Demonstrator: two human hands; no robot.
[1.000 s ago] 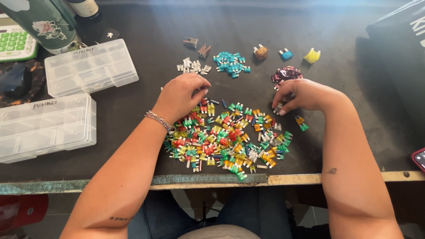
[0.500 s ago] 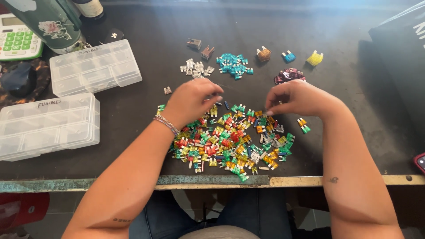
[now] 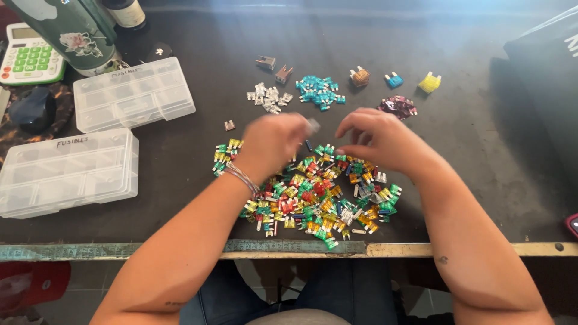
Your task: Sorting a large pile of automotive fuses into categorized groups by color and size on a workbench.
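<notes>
1. Fuses (image 3: 310, 195) lie in a mixed, many-coloured pile at the near middle of the desk (image 3: 469, 180), just short of its near edge. Both hands hover over the far side of the pile.
2. Left hand (image 3: 271, 144) is blurred; something small and pale shows at its fingertips, so its grip looks pinched on a fuse, though I cannot tell for sure. If the pinch is loose, the piece could drop back into the pile and be lost among the others.
3. Right hand (image 3: 376, 138) has curled fingers, thumb and forefinger close together just above the pile; whether its grip holds anything I cannot tell.
4. Near fuses sit close to the desk edge. A forearm dragging back could sweep some off onto the floor.
5. Sorted groups lie far of the pile: grey (image 3: 268, 97), teal (image 3: 318, 91), maroon (image 3: 397, 107), and single orange (image 3: 359, 76), blue (image 3: 394, 79) and yellow (image 3: 430, 82) ones. The grey, teal and maroon groups sit near one another, so a careless toss could mix the colours again.
6. One stray grey fuse (image 3: 229, 125) sits apart at the left and could be overlooked.
7. Two clear boxes (image 3: 66, 171) rest shut at the left, well apart from the hands.
</notes>
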